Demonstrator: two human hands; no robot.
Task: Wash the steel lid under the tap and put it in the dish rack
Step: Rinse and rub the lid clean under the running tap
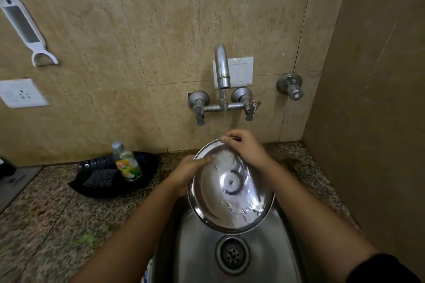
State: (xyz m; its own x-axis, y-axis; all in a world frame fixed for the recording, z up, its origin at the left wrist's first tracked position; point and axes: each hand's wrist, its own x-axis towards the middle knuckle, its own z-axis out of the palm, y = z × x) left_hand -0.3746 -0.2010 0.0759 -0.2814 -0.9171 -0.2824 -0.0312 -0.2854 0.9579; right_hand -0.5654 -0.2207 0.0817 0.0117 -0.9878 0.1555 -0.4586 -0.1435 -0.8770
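Observation:
A round steel lid is held tilted over the steel sink, its wet inner side facing me. My left hand grips its left rim, thumb lying across the inner surface. My right hand holds the far top rim with the fingers curled over the edge. A thin stream of water runs from the wall tap down towards my right hand and the lid's top edge. No dish rack is in view.
A black tray on the granite counter holds a green dish-soap bottle and a dark scrub pad. A white grater-peeler hangs on the tiled wall. The sink drain lies below the lid. A side wall stands close on the right.

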